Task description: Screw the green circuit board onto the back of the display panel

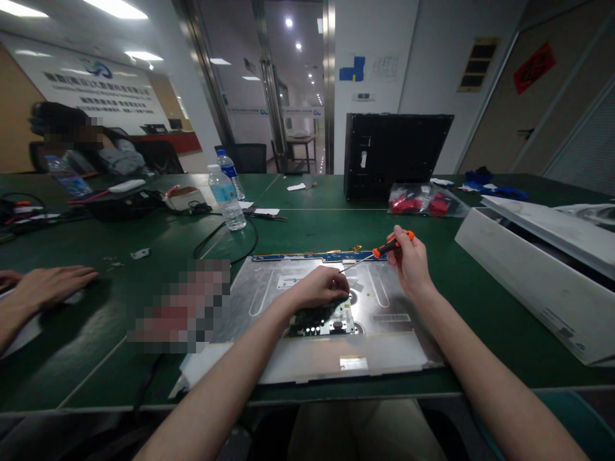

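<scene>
A flat metal panel (254, 288) lies on the green table, with a narrow blue circuit strip (307, 258) along its far edge. On its middle sits a green circuit board (331, 320), partly covered by my left hand (327, 285). The fingers of that hand are curled together over the board's far side; what they hold, if anything, is hidden. My right hand (408, 259) grips an orange and black screwdriver (393, 244) by its handle, above the panel's far right part. The screwdriver's thin shaft slants down to the left, its tip close to my left fingers.
Another person's hand (57, 288) rests on the table at left. Two water bottles (228, 198) stand beyond the panel, near a black cable. A black monitor-like unit (394, 157) and a bag of red items (418, 200) are behind; a white casing (538, 282) lies at right.
</scene>
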The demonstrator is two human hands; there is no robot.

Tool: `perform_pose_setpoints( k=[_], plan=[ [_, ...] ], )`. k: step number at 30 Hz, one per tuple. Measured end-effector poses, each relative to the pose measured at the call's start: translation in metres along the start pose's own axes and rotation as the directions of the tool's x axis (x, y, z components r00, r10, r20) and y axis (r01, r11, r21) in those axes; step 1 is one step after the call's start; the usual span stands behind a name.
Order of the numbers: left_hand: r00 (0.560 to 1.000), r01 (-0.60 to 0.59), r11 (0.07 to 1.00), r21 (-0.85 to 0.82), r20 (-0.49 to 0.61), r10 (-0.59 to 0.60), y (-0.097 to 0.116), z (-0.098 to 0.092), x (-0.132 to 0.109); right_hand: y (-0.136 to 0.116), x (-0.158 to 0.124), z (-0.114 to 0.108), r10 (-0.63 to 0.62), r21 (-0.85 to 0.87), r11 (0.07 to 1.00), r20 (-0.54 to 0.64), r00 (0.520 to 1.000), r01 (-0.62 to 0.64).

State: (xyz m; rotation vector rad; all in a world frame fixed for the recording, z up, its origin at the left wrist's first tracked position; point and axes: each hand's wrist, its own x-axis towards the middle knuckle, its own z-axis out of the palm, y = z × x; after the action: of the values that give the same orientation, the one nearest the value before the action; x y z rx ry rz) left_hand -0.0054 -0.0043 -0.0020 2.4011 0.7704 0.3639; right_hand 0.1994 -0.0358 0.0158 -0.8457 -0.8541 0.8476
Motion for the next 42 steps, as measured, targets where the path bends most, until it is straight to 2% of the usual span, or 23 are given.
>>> perform_pose_setpoints(
  k=[5,13,20,27,32,37,42],
  plan=[
    [1.0,-0.002,1.0,-0.023,-0.002,0.002,0.001,0.0,0.0,-0.001,-0.002,0.001,-0.015,-0.024,1.0,0.005,1.0,0.015],
    [1.0,0.0,0.998,-0.061,-0.008,0.0,0.003,0.0,0.0,-0.003,0.0,0.001,-0.022,0.033,0.999,-0.071,0.997,0.024],
    [1.0,-0.003,0.996,-0.086,-0.004,0.003,0.003,0.0,-0.001,0.003,0.001,-0.001,-0.08,-0.065,0.995,-0.075,0.994,0.075],
    [1.0,0.002,0.995,-0.102,0.008,-0.001,0.0,0.0,0.0,0.004,-0.001,-0.002,-0.14,-0.175,0.975,-0.024,0.99,0.134],
    [1.0,0.019,0.994,-0.111,0.013,-0.018,0.0,0.001,0.0,0.001,-0.01,0.002,-0.24,-0.252,0.934,0.088,0.967,0.254],
    [1.0,0.028,0.992,-0.12,0.018,-0.026,0.002,0.0,0.0,0.002,-0.022,0.006,-0.272,-0.429,0.823,0.278,0.921,0.372],
    [0.999,0.03,0.992,-0.12,0.016,-0.029,0.002,0.0,0.0,0.006,-0.026,0.009,-0.298,-0.478,0.767,0.325,0.897,0.428]
  ],
)
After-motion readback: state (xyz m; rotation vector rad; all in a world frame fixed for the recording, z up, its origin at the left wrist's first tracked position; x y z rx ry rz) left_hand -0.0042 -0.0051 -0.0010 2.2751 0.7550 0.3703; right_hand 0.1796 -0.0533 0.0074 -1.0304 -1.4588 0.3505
